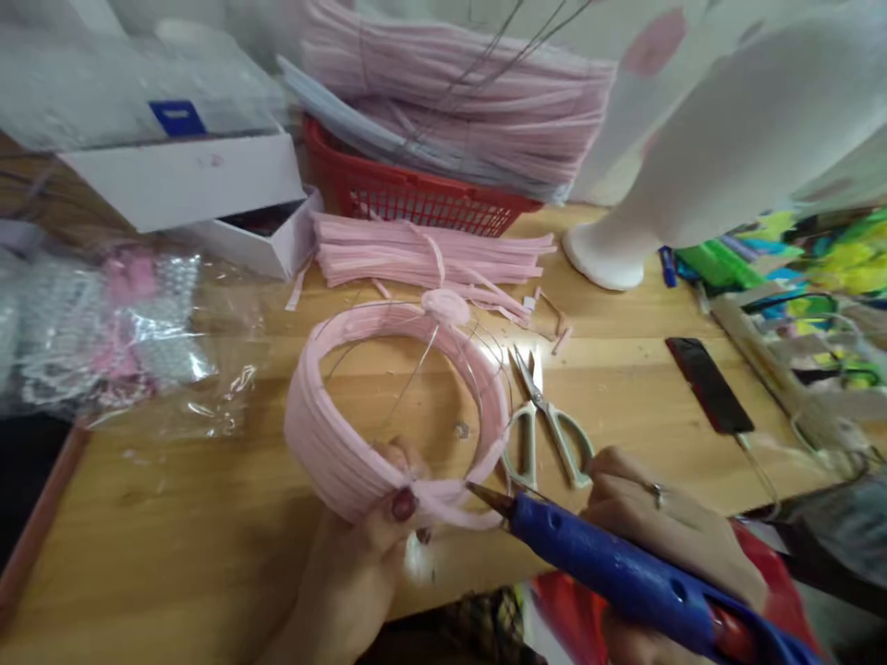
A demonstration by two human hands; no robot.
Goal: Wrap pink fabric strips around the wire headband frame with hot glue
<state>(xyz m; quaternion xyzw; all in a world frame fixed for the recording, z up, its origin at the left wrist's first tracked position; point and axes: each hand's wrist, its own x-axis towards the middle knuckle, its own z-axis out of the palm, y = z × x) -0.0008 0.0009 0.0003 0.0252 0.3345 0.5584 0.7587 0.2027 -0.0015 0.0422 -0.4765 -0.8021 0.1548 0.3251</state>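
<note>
My left hand pinches the near rim of a round pink ring, which looks wound from fuzzy pipe cleaners over a wire frame. A loose pink strand end sticks out to the right of my thumb. My right hand is wrapped round a blue glue gun, its metal nozzle at the ring's near right edge beside that strand; whether it touches I cannot tell. A pink coiled disc sits at the ring's far rim, with thin wires running from it. Scissors lie partly spread, right of the ring.
A bundle of pink pipe cleaners lies behind the ring, before a red basket piled with more. At left are a white box and plastic bags of beads. A white stand and a phone are at right.
</note>
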